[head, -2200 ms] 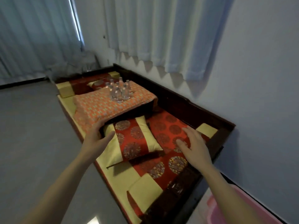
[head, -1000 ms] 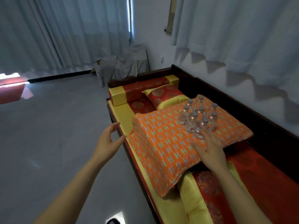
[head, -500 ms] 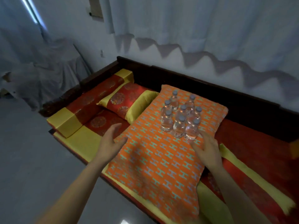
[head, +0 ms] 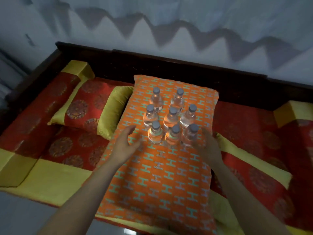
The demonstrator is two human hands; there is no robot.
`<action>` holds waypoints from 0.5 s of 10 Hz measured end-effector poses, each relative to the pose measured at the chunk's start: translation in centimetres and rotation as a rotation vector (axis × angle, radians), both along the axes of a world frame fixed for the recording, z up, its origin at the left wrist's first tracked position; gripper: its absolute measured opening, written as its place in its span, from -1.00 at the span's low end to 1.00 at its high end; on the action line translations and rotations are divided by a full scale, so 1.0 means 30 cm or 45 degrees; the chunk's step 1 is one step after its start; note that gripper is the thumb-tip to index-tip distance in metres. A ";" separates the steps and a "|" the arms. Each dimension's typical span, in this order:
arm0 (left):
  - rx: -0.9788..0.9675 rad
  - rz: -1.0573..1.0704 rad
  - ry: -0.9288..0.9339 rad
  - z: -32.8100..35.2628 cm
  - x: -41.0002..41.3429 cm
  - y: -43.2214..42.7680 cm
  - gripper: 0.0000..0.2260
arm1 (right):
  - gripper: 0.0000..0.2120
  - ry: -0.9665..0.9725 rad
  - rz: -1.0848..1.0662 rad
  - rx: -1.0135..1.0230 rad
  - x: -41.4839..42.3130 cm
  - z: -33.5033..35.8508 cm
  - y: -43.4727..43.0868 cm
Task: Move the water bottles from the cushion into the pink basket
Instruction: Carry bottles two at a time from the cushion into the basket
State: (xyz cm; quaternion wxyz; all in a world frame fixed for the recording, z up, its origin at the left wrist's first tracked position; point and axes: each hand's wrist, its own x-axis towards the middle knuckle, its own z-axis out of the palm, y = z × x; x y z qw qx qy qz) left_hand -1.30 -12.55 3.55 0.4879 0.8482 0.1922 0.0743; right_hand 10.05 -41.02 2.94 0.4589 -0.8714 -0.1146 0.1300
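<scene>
Several clear water bottles (head: pixel 170 120) with grey caps stand upright in a tight cluster on the far half of an orange cushion (head: pixel 159 175) patterned with teal H shapes. My left hand (head: pixel 124 145) hovers just left of the nearest row, fingers spread and holding nothing. My right hand (head: pixel 207 148) is just right of the nearest right bottle (head: pixel 190 137), fingers relaxed; whether it touches the bottle is unclear from blur. The pink basket is out of view.
The cushion lies on a low dark wooden daybed (head: pixel 169 65) with red and yellow upholstery. A red and yellow pillow (head: pixel 88 109) lies left of the cushion, and a yellow bolster end (head: pixel 294 112) is at the right. White curtains hang behind.
The view has closed in on the cushion. Both hands have moved forward and inward to flank the nearest row of bottles. The bottles have not moved.
</scene>
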 end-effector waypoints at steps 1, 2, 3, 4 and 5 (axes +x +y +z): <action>-0.020 -0.131 0.068 -0.073 0.089 0.002 -0.34 | -0.70 0.121 -0.045 0.079 0.028 -0.055 0.045; -0.062 -0.255 0.088 -0.128 0.155 0.011 -0.31 | -0.73 0.052 -0.041 0.106 0.066 -0.077 0.089; -0.089 -0.362 0.096 -0.184 0.232 0.026 -0.31 | -0.63 0.050 -0.090 0.106 0.083 -0.105 0.111; -0.145 -0.409 0.114 -0.225 0.288 0.012 -0.37 | -0.59 0.120 -0.113 0.131 0.090 -0.166 0.096; -0.106 -0.437 0.058 -0.274 0.322 0.008 -0.39 | -0.50 0.182 -0.112 0.079 0.099 -0.205 0.078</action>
